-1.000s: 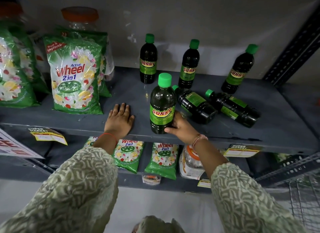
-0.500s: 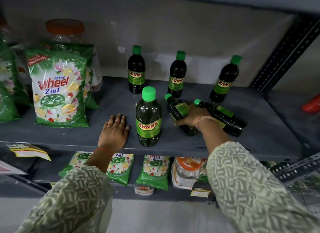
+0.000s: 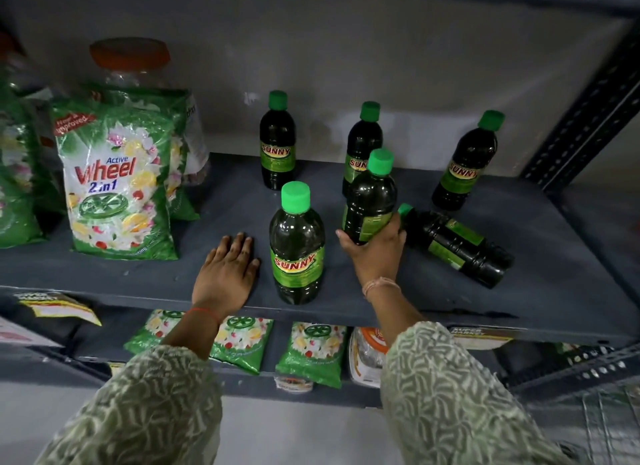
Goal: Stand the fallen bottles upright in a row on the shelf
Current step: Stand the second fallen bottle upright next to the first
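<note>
Head view: a dark grey metal shelf is seen spanning the frame, with a perforated dark steel upright at its far right. A large green plastic detergent packet marked "Wheel 2in1" is stood at the left of the shelf, and a clear plastic jar with an orange lid is seen behind it. A lower shelf level is stocked with small green detergent sachets.

Six dark green plastic bottles with bright green caps are recorded. A near upright bottle is placed by the front edge, between the two hands. A held bottle is gripped low on its body, nearly upright with a slight tilt; whether its base touches the shelf cannot be told. A fallen bottle is left lying on its side just right of the held one, cap pointing left. Three back-row bottles are stood near the wall: a left one, a middle one partly hidden behind the held bottle, and a right one.

A right hand is noted wrapped around the held bottle. A left hand is laid flat and open on the shelf, palm down, fingers spread slightly, holding nothing.
</note>
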`<state>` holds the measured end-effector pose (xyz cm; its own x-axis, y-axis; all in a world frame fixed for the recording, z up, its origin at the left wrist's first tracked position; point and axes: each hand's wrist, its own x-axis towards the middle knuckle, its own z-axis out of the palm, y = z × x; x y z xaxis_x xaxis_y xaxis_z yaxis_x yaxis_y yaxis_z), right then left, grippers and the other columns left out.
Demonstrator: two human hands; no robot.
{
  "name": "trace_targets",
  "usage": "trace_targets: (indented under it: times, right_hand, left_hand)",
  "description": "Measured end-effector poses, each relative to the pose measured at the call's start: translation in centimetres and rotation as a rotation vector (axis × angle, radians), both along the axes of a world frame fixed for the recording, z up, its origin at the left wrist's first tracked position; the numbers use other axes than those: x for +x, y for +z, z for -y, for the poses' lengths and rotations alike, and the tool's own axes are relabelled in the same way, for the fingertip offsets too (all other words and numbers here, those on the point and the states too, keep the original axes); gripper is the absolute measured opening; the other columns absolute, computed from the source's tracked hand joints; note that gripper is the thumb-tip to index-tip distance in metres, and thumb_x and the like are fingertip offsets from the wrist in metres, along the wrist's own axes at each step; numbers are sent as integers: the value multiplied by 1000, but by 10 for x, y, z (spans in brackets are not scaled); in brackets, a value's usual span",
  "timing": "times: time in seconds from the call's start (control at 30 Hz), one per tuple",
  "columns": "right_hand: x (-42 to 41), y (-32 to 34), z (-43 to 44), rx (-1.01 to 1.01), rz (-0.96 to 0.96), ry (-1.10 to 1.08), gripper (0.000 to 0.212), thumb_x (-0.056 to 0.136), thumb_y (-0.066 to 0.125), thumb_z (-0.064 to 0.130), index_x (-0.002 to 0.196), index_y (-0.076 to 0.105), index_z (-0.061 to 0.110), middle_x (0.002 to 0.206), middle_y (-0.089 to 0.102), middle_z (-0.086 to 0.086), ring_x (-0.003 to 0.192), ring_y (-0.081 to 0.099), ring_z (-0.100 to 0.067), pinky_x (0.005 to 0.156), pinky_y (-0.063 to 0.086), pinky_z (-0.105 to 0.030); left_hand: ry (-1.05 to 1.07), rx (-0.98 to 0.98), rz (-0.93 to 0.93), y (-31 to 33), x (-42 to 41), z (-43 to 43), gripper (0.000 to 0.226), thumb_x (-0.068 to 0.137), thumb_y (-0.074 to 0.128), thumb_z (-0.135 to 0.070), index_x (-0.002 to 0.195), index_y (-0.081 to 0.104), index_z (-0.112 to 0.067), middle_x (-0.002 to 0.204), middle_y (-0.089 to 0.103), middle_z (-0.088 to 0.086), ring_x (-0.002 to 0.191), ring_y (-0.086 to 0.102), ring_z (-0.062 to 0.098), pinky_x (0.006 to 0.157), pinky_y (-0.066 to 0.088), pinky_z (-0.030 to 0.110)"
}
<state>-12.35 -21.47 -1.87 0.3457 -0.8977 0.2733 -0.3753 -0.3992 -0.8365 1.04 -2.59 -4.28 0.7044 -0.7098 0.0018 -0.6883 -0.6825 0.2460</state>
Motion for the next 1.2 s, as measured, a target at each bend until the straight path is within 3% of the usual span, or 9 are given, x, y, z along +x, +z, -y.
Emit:
trace_targets:
  times: [0.17, 0.33, 0.53, 0.6, 0.73, 0.83, 0.93, 1.1, 1.2]
  right_hand:
    - [-8, -7, 1, 97, 80, 76, 87, 55, 79, 19, 131, 37, 9, 127, 50, -15, 115, 51, -28, 100, 42, -34]
    - [-13, -9, -2, 127, 52, 130, 122, 52, 86, 37, 144, 9, 14, 149, 22, -13, 138, 20, -26, 115, 19, -41]
    - [-17, -7, -2, 200, 147, 133, 80, 61, 75, 9, 129, 34, 13, 118, 54, -9, 109, 55, -29, 92, 46, -38]
    - [-24, -7, 1, 292, 225, 223, 80, 66, 71, 2, 133, 28, 15, 116, 54, -4, 106, 55, -24, 95, 46, -41]
    - [-20, -12, 2, 160, 115, 178, 108, 53, 85, 32, 139, 21, 13, 140, 35, -11, 131, 31, -25, 111, 26, -41]
    - [-19, -11, 4, 206, 163, 172, 84, 53, 87, 21, 121, 38, 11, 124, 52, -14, 114, 50, -25, 101, 42, -43]
    - [-26, -5, 20, 394, 156, 331, 64, 62, 78, -1, 116, 45, 9, 113, 59, -11, 104, 55, -22, 102, 43, -48]
    - [-38, -1, 50, 531, -68, 663, 88, 74, 68, -1, 143, 15, 15, 149, 31, -15, 132, 33, -20, 116, 23, -46]
    - [-36, -9, 40, 385, -36, 477, 119, 52, 82, 25, 144, 7, 24, 152, 17, -7, 137, 25, -20, 114, 24, -40]
  left_hand:
    - [3, 8, 4, -2, 2, 0, 68, 83, 13, -43, 144, 19, -13, 156, 18, 6, 145, 11, 26, 118, 13, 40]
    - [4, 8, 5, -2, 2, 0, 68, 82, 12, -43, 144, 19, -14, 156, 18, 5, 145, 11, 26, 118, 14, 39]
    - [9, 0, -7, -2, 2, 0, 54, 95, 21, -37, 144, 17, -14, 157, 16, 5, 145, 10, 25, 118, 12, 39]
    - [11, -3, -12, -2, 1, 0, 54, 95, 21, -37, 144, 16, -15, 157, 16, 4, 145, 9, 25, 119, 11, 39]
    - [10, -1, -14, -2, 2, 1, 53, 96, 25, -34, 144, 15, -15, 157, 15, 4, 145, 8, 25, 119, 11, 39]
    - [12, 1, -29, -1, 2, 1, 53, 96, 25, -34, 145, 14, -15, 157, 13, 4, 146, 7, 24, 119, 10, 38]
    - [12, -4, -29, 0, 1, 1, 53, 96, 26, -34, 145, 15, -15, 157, 14, 4, 145, 8, 24, 120, 10, 39]
    - [17, -2, -35, 2, 0, 1, 53, 96, 26, -34, 145, 15, -15, 157, 14, 4, 145, 8, 24, 119, 10, 39]
    - [10, -1, -18, 2, 0, 1, 54, 96, 26, -34, 144, 15, -14, 157, 15, 5, 145, 9, 25, 119, 11, 39]
